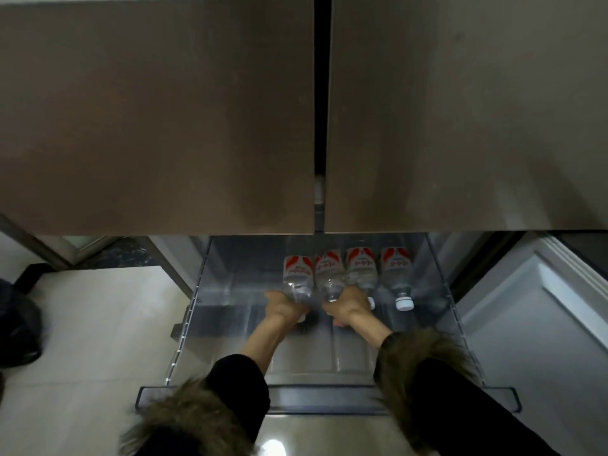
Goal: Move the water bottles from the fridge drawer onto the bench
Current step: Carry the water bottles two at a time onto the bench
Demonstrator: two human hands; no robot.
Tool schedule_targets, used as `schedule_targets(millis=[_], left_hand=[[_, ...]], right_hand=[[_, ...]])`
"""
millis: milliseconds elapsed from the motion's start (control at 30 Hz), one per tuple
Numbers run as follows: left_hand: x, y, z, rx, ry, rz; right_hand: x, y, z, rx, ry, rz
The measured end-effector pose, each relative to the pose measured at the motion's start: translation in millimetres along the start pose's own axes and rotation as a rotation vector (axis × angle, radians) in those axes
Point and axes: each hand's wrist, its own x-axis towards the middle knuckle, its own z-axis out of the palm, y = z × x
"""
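Several clear water bottles with red and white labels lie side by side in the open fridge drawer, caps toward me. My left hand grips the neck end of the leftmost bottle. My right hand grips the neck of the second bottle. The third bottle lies just right of my right hand, its white cap showing beside my wrist. The fourth bottle lies untouched at the right, with a white cap.
Two closed brown fridge doors fill the upper view, right above the drawer. The left half of the drawer floor is bare. A pale tiled floor lies to the left, with a black bag at its edge. A white panelled door stands right.
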Motion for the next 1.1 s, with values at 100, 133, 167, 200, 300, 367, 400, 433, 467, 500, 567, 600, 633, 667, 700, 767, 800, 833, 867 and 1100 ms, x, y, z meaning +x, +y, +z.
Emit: schedule_targets(millis=[100,133,167,200,300,367,400,433,467,500,567,600,633,667,700,767,800,833,867,1100], left_hand=[[-12.7,5.1,-16.6,0.115,0.054,0.106],[-21.2,9.3,-23.4,0.166,0.088,0.137],[-30.1,13.5,-30.6,0.217,0.122,0.171],[-39.5,17.9,-38.1,0.265,0.153,0.215],[-68.2,29.0,-61.7,0.360,0.252,0.352],[-82.4,34.5,-75.9,0.408,0.311,0.427],[-87.2,36.7,-82.1,0.434,0.326,0.467],[-92.1,39.4,-87.6,0.461,0.339,0.510],[-96.4,42.1,-91.6,0.491,0.338,0.540],[-100.5,44.0,-94.7,0.518,0.331,0.573],[-107.5,44.9,-97.6,0.546,0.292,0.618],[-110.7,44.1,-98.2,0.554,0.276,0.635],[-113.9,42.8,-99.6,0.559,0.262,0.654],[-115.1,41.3,-101.1,0.563,0.247,0.665],[-115.0,39.6,-103.2,0.563,0.232,0.678],[-112.5,37.7,-106.7,0.561,0.205,0.686],[-111.2,37.6,-107.6,0.561,0.192,0.691],[-110.7,37.2,-107.2,0.561,0.184,0.702],[-110.6,36.3,-105.5,0.557,0.183,0.716],[-105.3,16.4,-89.5,0.427,0.208,0.814]], right_hand=[[-17.0,3.1,-9.3,0.054,0.001,-0.008],[-24.3,2.5,-15.6,0.056,0.020,-0.017],[-32.6,1.3,-22.6,0.055,0.056,-0.037],[-41.7,-0.1,-30.0,0.052,0.100,-0.061],[-71.2,-3.4,-48.1,0.019,0.246,-0.156],[-90.0,-6.8,-55.8,-0.021,0.319,-0.217],[-96.8,-8.9,-58.7,-0.022,0.345,-0.244],[-103.4,-11.3,-61.7,-0.014,0.368,-0.268],[-108.0,-13.5,-64.2,-0.003,0.384,-0.286],[-112.0,-15.6,-66.5,0.002,0.400,-0.307],[-118.9,-18.3,-70.6,-0.004,0.424,-0.328],[-121.6,-18.4,-71.5,-0.015,0.424,-0.333],[-124.0,-18.1,-71.5,-0.031,0.415,-0.338],[-125.9,-17.4,-71.2,-0.049,0.402,-0.345],[-128.0,-17.1,-70.8,-0.068,0.390,-0.354],[-130.7,-16.4,-69.7,-0.081,0.375,-0.374],[-131.1,-16.9,-69.4,-0.076,0.371,-0.381],[-131.8,-17.6,-69.4,-0.071,0.371,-0.385],[-131.9,-18.0,-69.1,-0.067,0.371,-0.387],[-122.6,-10.3,-60.5,-0.035,0.305,-0.461]])
